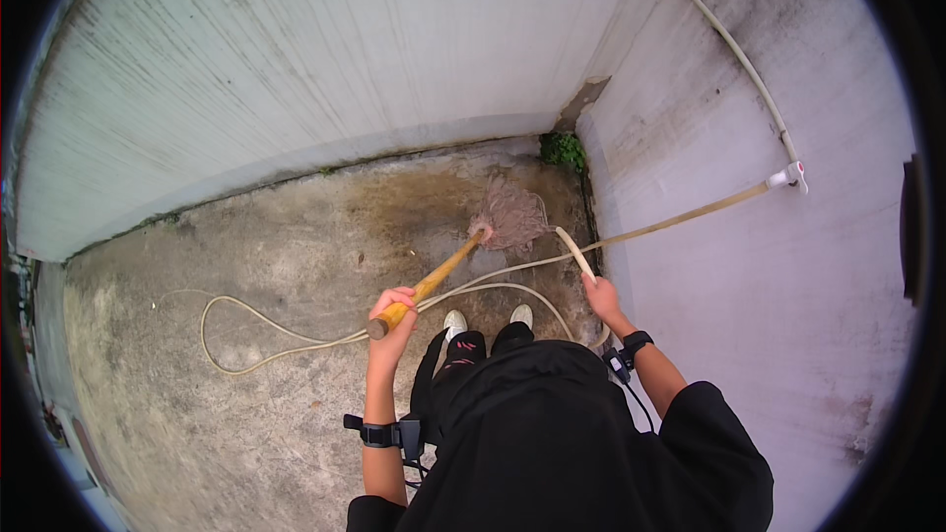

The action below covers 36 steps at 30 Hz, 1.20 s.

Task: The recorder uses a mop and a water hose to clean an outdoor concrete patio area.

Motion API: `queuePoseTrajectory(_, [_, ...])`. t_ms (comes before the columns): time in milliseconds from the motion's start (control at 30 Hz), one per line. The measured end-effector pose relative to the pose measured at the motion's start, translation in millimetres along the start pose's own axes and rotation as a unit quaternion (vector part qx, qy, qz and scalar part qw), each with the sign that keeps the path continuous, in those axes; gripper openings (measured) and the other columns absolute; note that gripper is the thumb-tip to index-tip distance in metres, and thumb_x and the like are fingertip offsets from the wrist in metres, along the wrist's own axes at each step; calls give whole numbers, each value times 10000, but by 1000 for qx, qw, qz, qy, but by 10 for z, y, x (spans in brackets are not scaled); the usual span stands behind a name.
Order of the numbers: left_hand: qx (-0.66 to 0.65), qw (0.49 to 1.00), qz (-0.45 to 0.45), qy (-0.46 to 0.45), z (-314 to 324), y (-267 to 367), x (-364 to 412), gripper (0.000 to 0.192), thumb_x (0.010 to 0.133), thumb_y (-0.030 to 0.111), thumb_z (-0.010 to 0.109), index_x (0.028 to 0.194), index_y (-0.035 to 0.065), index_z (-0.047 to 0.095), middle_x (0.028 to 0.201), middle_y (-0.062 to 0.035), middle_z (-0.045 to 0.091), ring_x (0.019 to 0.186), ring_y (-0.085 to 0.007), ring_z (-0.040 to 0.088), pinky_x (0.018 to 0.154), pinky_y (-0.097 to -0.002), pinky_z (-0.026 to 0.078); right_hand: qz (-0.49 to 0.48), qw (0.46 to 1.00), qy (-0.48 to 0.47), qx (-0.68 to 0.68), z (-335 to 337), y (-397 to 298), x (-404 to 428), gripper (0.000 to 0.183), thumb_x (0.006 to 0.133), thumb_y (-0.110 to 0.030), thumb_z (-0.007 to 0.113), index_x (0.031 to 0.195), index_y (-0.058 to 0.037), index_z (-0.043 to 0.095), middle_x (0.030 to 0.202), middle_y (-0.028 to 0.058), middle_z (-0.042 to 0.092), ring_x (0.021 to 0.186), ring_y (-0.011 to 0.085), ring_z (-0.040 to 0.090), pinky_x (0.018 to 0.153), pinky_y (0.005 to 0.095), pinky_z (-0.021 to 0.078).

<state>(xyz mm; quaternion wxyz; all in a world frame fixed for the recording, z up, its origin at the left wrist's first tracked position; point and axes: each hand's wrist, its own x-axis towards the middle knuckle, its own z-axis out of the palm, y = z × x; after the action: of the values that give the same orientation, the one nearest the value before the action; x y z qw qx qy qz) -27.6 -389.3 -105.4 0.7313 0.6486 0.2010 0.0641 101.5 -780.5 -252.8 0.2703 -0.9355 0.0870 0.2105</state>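
My left hand [395, 316] grips the upper end of a wooden mop handle [446, 270], which slants down and away to the right. The mop's stringy greyish-pink head [511, 217] rests on wet concrete near the corner. My right hand [603, 300] is closed around a pale hose [575, 250] close to its end, which points at the mop head. A thin stream seems to leave the hose end and reach the mop strings. The rest of the hose loops across the floor below the mop handle and runs up to a white wall tap [792, 176].
A pale wall [332, 52] rises in front, and another wall [709, 310] stands close on my right. Green weeds [563, 151] grow in their corner. A hose loop [222, 368] lies on the concrete floor [281, 258] at left. My white shoes [455, 324] stand near the hose.
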Motion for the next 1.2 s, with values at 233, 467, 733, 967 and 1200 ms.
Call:
queuePoseTrajectory(233, [4,1000,-10,-1,-3,16,-19,121,768,-22,554,835,75,525,1067,-71,528,679,-86,518,577,-229,461,5,999,39,2,4,89,4,583,858,-511,444,794,45,606,745,278,593,781,441,576,703,485,446])
queuePoseTrajectory(467, [4,1000,-7,1,5,10,-45,118,768,-23,552,833,71,523,1060,-72,531,662,-83,512,581,-231,457,3,998,62,3,-15,73,-33,571,861,-503,449,778,42,601,759,281,592,799,447,571,707,478,445])
queuePoseTrajectory(733, [-3,1000,-4,1,15,-1,-39,123,765,-28,555,835,67,522,1037,-59,539,684,-73,510,561,-216,450,25,998,50,-11,-16,151,-29,587,862,-512,430,807,43,613,789,286,595,810,443,572,727,488,443])
queuePoseTrajectory(967, [-9,1000,-4,0,30,9,-47,131,764,-37,551,840,63,514,1039,-63,532,659,-71,502,548,-212,436,22,998,51,-6,6,237,-14,586,864,-512,446,756,45,592,704,270,583,751,438,573,667,472,440])
queuePoseTrajectory(1200, [-18,1000,-12,1,67,31,-65,131,763,-47,541,837,56,509,1038,-69,526,639,-66,499,550,-209,428,11,1000,8,24,-18,98,-36,597,867,-513,433,752,48,597,701,262,584,729,431,573,669,476,438])
